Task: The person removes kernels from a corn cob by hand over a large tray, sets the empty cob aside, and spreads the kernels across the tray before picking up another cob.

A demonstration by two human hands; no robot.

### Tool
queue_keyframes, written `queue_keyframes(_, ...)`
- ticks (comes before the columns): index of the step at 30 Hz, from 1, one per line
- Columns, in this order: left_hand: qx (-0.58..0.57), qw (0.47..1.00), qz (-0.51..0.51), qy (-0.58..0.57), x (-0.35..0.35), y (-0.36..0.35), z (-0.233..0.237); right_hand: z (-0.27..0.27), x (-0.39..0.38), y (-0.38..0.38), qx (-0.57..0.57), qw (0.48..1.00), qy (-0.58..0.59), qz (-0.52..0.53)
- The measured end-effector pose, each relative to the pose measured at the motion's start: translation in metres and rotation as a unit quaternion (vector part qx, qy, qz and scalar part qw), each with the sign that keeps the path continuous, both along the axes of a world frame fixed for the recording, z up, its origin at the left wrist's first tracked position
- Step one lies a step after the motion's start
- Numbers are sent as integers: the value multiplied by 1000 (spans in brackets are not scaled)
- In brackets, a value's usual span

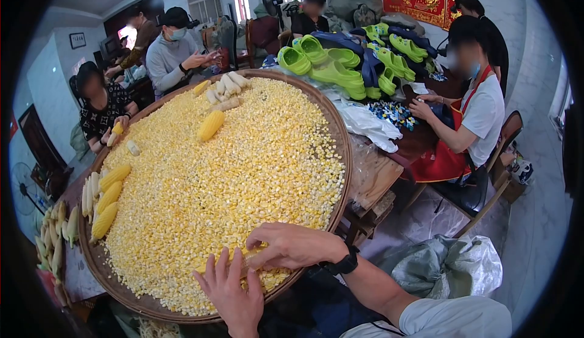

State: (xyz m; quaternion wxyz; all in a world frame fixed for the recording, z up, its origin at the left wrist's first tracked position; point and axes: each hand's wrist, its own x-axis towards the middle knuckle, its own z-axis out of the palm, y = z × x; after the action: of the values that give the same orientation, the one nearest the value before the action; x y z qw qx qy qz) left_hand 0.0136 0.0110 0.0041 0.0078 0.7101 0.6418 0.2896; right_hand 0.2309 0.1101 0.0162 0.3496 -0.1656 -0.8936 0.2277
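Note:
A partly stripped corn cob (247, 262) lies low over the near edge of a wide round tray (342, 132). My left hand (234, 289) rests its fingers over the cob's left part, gripping it. From the right, my right hand (292, 245) curls round the other end, thumb pressed along the cob. Loose yellow corn kernels (231, 167) fill the tray beneath both hands. Whole yellow ears (107, 203) lie at the tray's left side, beside bare cobs (91, 189). Another yellow ear (211, 125) sits on the kernels farther back, near a pile of stripped cobs (228, 88).
Across the tray at left, a person (103, 104) holds a piece of corn. Unshelled ears (55, 234) lie outside the tray. Green clogs (337, 76) are heaped on the right table, where a person (480, 107) sits. A white sack (450, 268) stands at my right.

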Motion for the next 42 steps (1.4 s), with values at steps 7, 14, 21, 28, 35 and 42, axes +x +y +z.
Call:
queue_keyframes(7, 13, 1000, -4, -4, -1, 0, -1, 1, 2, -1, -10, 999, -22, -32)
queue_keyframes(14, 13, 1000, -3, -5, 0, 0, 1, 1, 3, 0, 0, 998, 2, -61)
queue_keyframes(21, 6, 1000, -5, -9, 0, 0, 1, 1, 6, 0, 46, 995, -29, -87)
queue_keyframes(28, 2, 1000, -10, -7, 0, 0, 3, 6, 5, -2, 21, 999, -17, -47)
queue_keyframes(35, 8, 1000, -7, -5, 1, 1, 1, 8, 6, -4, 8, 1000, -19, -4)
queue_keyframes(42, 8, 1000, -1, -4, 1, 0, 2, 2, 5, -4, 0, 995, -20, -97)
